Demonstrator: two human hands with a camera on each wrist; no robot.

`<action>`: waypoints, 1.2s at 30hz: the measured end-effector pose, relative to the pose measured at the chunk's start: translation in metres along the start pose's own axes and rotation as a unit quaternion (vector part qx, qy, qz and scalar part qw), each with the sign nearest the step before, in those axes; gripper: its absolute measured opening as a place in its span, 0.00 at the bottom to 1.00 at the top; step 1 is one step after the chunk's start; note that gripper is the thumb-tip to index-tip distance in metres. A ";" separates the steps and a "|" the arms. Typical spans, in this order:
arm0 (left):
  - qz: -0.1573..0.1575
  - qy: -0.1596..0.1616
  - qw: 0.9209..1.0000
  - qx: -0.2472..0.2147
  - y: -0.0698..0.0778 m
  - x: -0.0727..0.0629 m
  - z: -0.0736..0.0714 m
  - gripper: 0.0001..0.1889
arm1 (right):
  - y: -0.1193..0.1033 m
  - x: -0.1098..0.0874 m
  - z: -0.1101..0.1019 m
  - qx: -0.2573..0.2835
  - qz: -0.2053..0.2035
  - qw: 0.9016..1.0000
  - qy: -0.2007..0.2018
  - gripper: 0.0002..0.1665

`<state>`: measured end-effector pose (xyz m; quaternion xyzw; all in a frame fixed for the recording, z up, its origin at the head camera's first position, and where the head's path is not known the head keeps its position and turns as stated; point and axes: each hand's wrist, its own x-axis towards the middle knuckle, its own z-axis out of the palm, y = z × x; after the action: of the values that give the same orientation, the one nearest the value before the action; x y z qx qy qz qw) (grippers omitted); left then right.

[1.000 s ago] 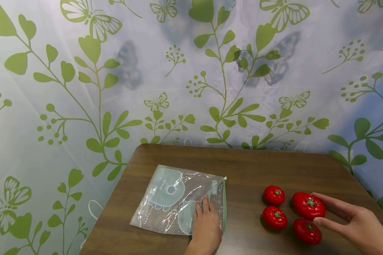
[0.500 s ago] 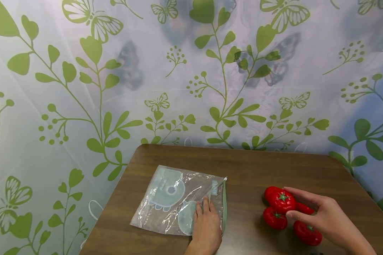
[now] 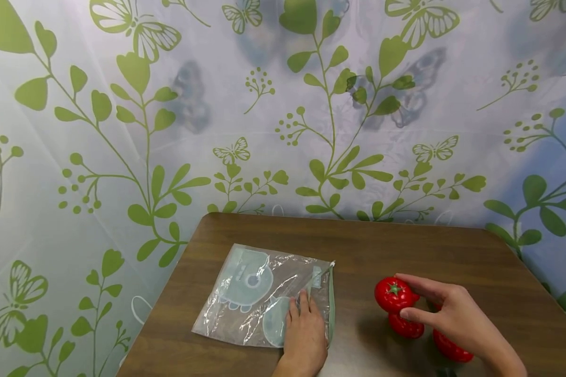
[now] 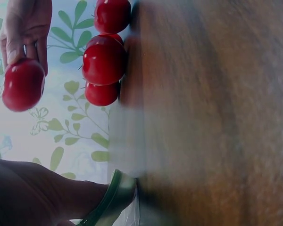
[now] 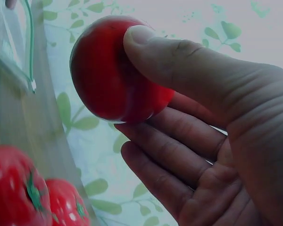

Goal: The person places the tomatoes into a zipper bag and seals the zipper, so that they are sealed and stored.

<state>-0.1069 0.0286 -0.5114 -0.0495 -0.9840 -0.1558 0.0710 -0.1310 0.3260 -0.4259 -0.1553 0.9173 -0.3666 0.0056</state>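
Note:
A glossy red tomato with a green star-shaped calyx is held up by my right hand, pinched between thumb and fingers. In the right wrist view the thumb presses one side of this tomato. Several other tomatoes lie below it, among them a near one and one partly behind the hand. My left hand holds back the upper edge at the mouth of a clear zip bag with pale blue cartoon prints. Its thumb is hidden in the head view.
The brown wooden table has rounded far corners. A patterned curtain with green leaves and butterflies hangs right behind it. Bare tabletop lies between the bag's green zip strip and the tomatoes.
My right hand has lifted a tomato from the group and carried it leftward, over the tomatoes on the left of the group. My left hand and the zip bag have stayed in place.

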 end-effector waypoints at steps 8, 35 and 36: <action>-0.008 -0.010 1.000 -0.007 0.002 0.001 -0.002 0.47 | -0.013 0.014 0.016 0.015 -0.013 1.000 -0.018 0.40; -0.026 -0.036 0.999 -0.005 0.003 0.006 -0.002 0.45 | -0.025 0.055 0.087 0.014 -0.049 0.996 -0.073 0.39; -0.027 -0.035 0.999 -0.005 0.003 0.006 -0.002 0.45 | -0.024 0.056 0.091 0.012 -0.053 0.996 -0.072 0.39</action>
<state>-0.1123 0.0314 -0.5081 -0.0290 -0.9860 -0.1612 0.0320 -0.1662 0.2325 -0.4702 -0.2294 0.9004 -0.3657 0.0540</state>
